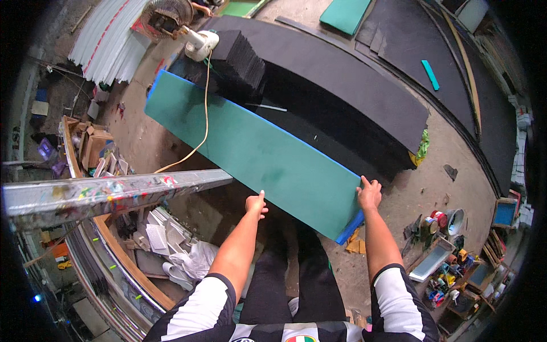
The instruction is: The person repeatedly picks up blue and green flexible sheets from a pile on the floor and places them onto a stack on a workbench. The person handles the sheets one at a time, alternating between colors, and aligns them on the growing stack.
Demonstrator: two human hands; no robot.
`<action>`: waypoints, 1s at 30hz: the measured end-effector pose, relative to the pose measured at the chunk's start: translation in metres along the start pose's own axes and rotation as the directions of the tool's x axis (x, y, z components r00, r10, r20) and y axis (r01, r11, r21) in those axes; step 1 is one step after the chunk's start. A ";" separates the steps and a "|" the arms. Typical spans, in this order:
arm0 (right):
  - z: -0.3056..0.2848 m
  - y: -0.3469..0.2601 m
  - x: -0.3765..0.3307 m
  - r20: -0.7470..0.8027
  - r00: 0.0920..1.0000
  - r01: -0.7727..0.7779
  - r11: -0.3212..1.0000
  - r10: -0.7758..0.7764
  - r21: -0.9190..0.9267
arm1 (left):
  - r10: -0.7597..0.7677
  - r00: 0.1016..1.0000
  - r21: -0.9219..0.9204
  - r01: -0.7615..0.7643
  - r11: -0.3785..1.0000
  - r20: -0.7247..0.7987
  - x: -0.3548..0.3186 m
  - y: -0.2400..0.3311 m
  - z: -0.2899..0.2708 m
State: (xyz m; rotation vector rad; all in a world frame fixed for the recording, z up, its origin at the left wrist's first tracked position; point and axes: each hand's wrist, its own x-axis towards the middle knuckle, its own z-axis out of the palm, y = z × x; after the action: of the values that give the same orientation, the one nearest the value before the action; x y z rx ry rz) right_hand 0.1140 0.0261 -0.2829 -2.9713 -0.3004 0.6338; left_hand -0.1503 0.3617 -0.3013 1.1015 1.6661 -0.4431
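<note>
A long green sheet (273, 162) with blue along its far edge and right end slants across the middle of the head view. At its near long edge is my left hand (256, 206), thumb up and fingers curled, closed at the edge. My right hand (369, 194) grips the sheet's right end by the far corner, its fingertips on the top face. Behind the sheet lies a long stack of black sheets (342, 85). A taller block of black sheets (235, 60) stands at the stack's left end. What lies under the green sheet is hidden.
A paint-spotted metal beam (119, 194) juts in from the left, near the sheet. A fan (168, 20) stands behind, its pale cord (205, 114) crossing the sheet. Scrap pieces (168, 236) lie at lower left; cans (439, 218) and a tray (432, 260) sit at right.
</note>
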 end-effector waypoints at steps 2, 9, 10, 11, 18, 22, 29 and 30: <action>0.000 0.007 -0.018 -0.079 0.997 0.014 0.999 -0.017 -0.049 | 0.049 0.999 0.073 -0.049 0.996 0.014 -0.021 -0.012 -0.001; -0.044 0.030 -0.114 -0.019 0.994 0.109 0.975 -0.108 0.193 | 0.440 0.897 0.318 -0.429 0.845 0.041 -0.108 -0.104 0.018; -0.055 0.041 -0.129 0.001 0.993 0.115 0.971 -0.118 0.210 | 0.431 0.899 0.342 -0.429 0.836 0.074 -0.143 -0.107 0.023; -0.072 0.045 -0.144 0.002 0.989 0.141 0.964 -0.145 0.224 | 0.488 0.869 0.370 -0.482 0.794 0.086 -0.173 -0.108 0.026; -0.182 0.070 -0.250 -0.105 0.913 0.407 0.878 -0.393 0.251 | 0.730 0.663 0.270 -0.743 0.612 0.169 -0.322 -0.134 0.039; -0.236 0.103 -0.296 -0.104 0.886 0.463 0.846 -0.452 0.265 | 0.777 0.569 0.224 -0.822 0.524 0.270 -0.375 -0.138 0.069; -0.311 0.166 -0.293 -0.276 0.827 0.559 0.761 -0.489 0.328 | 0.785 0.433 0.117 -0.896 0.428 0.443 -0.454 -0.103 0.155; -0.323 0.186 -0.284 -0.303 0.828 0.556 0.760 -0.472 0.336 | 0.777 0.394 0.115 -0.913 0.391 0.491 -0.477 -0.089 0.178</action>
State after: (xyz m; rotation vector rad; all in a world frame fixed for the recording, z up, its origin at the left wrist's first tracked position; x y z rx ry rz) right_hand 0.0249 -0.2297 0.0993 -2.3515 -0.8219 0.2750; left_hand -0.1087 -0.0275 0.0367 1.8823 0.4655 -0.2213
